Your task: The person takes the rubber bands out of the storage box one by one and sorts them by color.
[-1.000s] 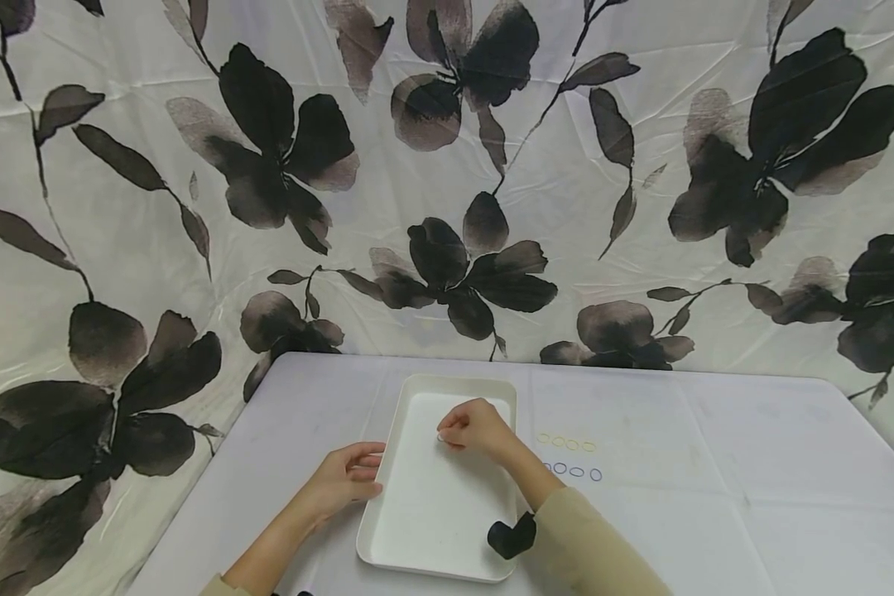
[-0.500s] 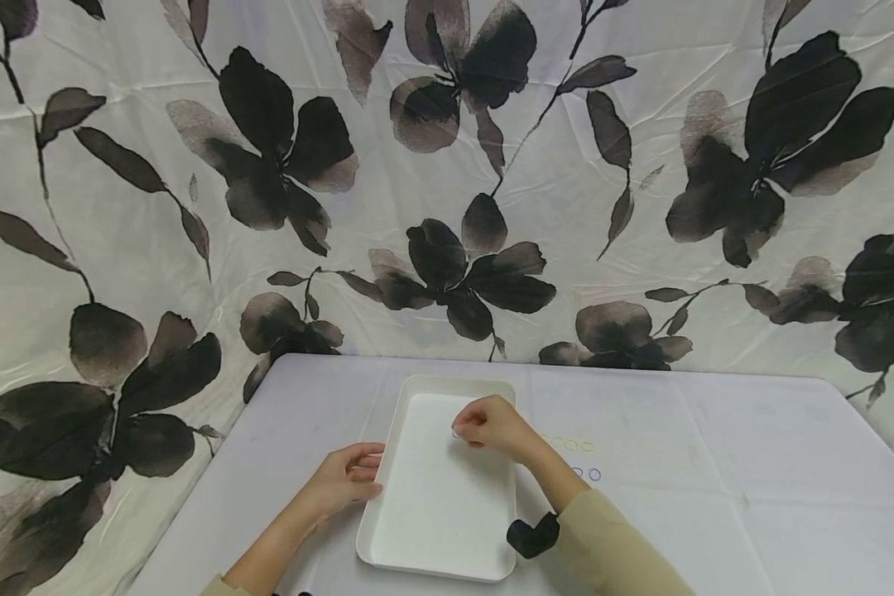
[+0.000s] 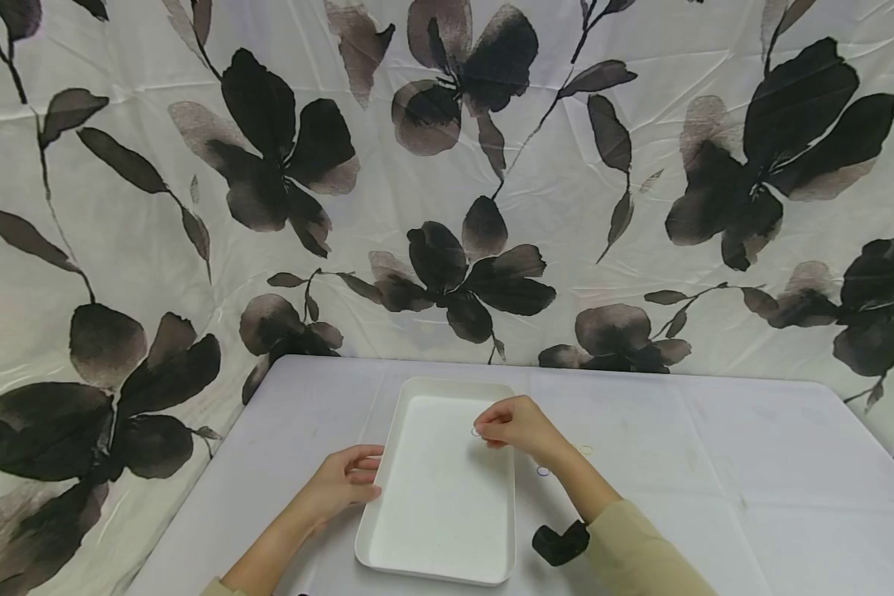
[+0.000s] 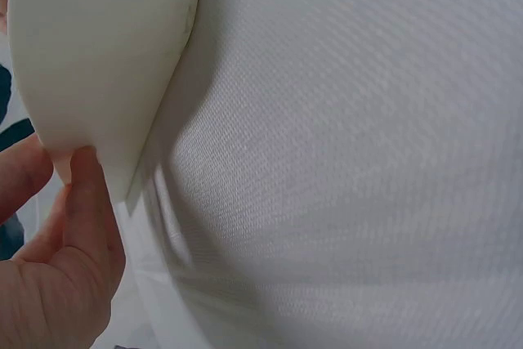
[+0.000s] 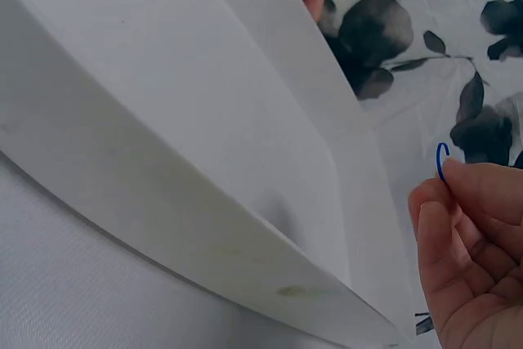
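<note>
A white rectangular tray (image 3: 443,505) lies on the table. My left hand (image 3: 337,480) holds it by the left side, thumb and fingers at the rim; in the left wrist view the fingertips (image 4: 86,161) press against its outer wall. Over the tray's right part, my right hand (image 3: 517,426) pinches a thin, small blue ring (image 5: 442,161) between thumb and forefinger. To the right of the tray, one blue ring (image 3: 543,471) and one yellow ring (image 3: 586,450) show on the cloth. My right forearm covers the spot where other rings lie.
A white cloth (image 3: 715,480) covers the table. Behind it hangs a white curtain (image 3: 566,190) printed with dark flowers. The black band (image 3: 561,543) on my right wrist is just beyond the tray's right edge.
My right hand has moved right across the tray with the ring, and its forearm now hides most of the yellow and blue rings. My left hand and the tray have stayed put.
</note>
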